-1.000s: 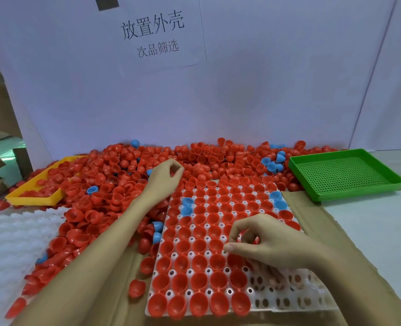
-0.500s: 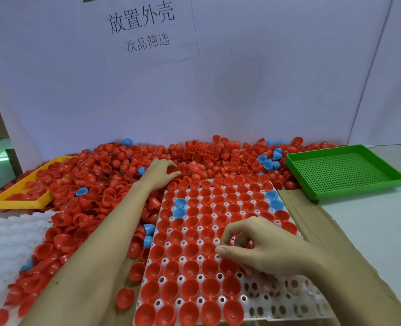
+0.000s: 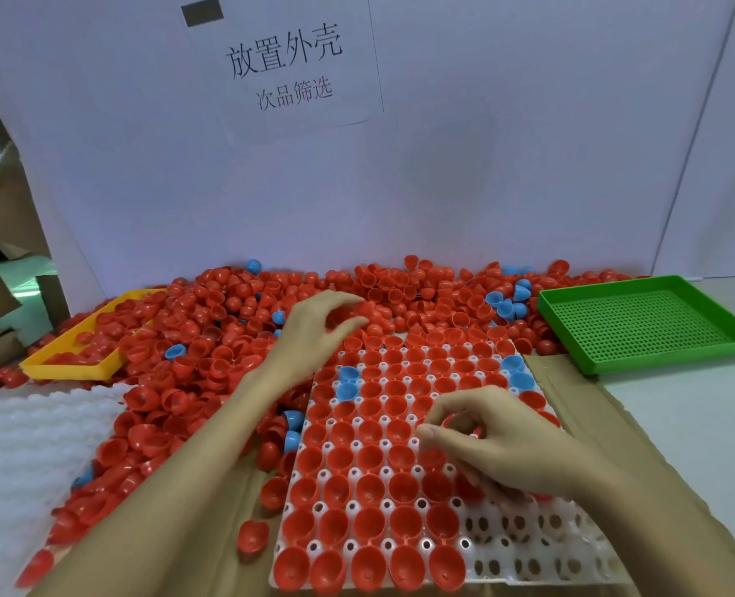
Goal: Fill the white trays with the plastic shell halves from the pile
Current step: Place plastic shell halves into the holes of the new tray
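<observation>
**Between the fingertips: a light shell, taken by the rim**

Under the right hand [image 3: 499, 445] the white tray [image 3: 542, 549] is filling; thumb and forefinger are pinching a red shell half [image 3: 458, 424] by its rim. Beyond it, the left hand [image 3: 318, 329] is reaching into the pile [image 3: 210, 338], fingers spread and half-curled; I cannot tell if they are gripping anything. The shells are probably light, thin and smooth, so the rim seems the safest hold.

The shell halves [image 3: 236, 333] in my pile are glossy, smooth plastic, red and blue. My white tray [image 3: 542, 549] is shiny moulded plastic. The green tray [image 3: 641, 325] is matt perforated plastic. Brown cardboard [image 3: 572, 389] looks dull; the paper sign [image 3: 288, 66] is matt.
</observation>
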A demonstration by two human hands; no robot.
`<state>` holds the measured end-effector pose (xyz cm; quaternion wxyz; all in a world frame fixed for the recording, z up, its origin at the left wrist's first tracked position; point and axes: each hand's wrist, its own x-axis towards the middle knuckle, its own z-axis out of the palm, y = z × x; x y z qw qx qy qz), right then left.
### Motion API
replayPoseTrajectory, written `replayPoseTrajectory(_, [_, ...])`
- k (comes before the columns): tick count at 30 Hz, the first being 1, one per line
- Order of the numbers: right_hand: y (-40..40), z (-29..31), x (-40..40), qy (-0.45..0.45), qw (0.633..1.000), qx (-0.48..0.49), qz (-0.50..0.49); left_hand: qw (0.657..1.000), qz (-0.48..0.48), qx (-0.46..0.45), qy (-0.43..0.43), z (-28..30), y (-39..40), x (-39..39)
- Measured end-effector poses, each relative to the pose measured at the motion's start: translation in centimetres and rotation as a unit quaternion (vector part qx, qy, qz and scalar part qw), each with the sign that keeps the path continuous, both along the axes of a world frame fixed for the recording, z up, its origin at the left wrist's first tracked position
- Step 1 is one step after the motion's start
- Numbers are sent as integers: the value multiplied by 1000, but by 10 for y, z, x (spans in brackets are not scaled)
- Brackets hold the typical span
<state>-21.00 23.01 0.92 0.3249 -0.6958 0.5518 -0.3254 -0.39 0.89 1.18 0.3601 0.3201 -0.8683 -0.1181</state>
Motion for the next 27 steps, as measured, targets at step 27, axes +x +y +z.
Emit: replayPoseTrajectory(27, [-10, -9, -1, -152, 977, -125, -87, 957, -127, 171, 196, -24, 124, 2])
